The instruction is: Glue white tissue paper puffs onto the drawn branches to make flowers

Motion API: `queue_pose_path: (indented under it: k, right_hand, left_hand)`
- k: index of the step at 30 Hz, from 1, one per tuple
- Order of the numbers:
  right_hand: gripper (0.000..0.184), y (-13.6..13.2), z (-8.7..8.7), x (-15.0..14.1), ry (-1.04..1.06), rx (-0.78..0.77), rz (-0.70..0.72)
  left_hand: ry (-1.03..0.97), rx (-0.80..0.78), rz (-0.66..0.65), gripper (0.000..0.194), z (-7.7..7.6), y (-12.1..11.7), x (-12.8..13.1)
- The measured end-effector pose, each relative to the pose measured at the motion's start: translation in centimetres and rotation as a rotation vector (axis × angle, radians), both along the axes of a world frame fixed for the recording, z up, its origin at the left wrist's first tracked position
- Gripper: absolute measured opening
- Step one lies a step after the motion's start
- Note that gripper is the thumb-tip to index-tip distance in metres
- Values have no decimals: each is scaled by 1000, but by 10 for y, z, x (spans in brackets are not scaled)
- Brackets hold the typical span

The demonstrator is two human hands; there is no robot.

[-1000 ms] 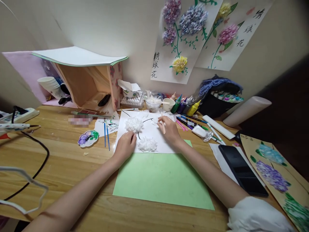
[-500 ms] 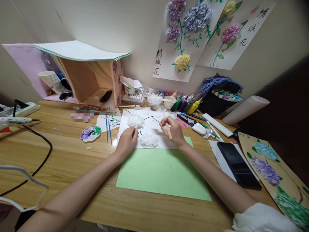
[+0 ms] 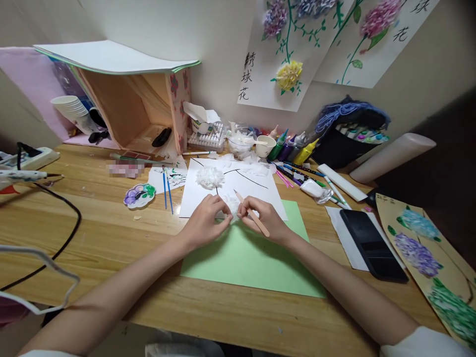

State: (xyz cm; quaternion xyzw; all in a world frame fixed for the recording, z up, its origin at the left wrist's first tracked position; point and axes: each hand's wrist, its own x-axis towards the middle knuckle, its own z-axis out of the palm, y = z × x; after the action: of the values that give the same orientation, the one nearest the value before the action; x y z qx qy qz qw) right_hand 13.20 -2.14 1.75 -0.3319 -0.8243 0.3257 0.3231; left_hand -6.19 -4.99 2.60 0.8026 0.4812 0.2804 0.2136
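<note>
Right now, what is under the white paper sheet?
Green paper lies under the white sheet, showing past its near and right edges. How far it reaches, and anything else beneath, is covered from view.

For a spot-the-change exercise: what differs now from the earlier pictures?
The left hand moved right, and the right hand left and nearer the person; both are now close together at the lower white flower. Whether either grips it is unclear. A long black line now shows where the right hand was. The right hand kept the tan stick; the upper white flower and green sheet stayed put.
</note>
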Motion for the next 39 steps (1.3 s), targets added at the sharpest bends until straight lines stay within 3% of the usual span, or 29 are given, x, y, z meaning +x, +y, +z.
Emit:
queue_pose_path:
  k: [3,5,9,15,25,34,39]
  right_hand:
    - [5,-2,-4,-2,-3,71,-65]
    - [17,-5,-6,0,36,141,-83]
    - [38,-10,-14,5,183,289,75]
    - [36,-9,-20,2,99,353,145]
    - [35,-6,-21,-3,-37,258,136]
    - [36,-3,-22,-6,-25,159,111]
    - [41,3,-7,-18,-50,-50,45]
  left_hand:
    - [39,-41,25,10,-3,1,-1]
    - [72,-52,58,10,-4,2,-2]
    - [122,-27,141,10,-6,2,-2]
    - [167,-16,202,14,-6,3,-2]
    - [186,-40,246,19,-5,3,0]
    - [166,-141,346,20,-13,20,-14]
    - [213,-132,316,20,-14,22,-14]
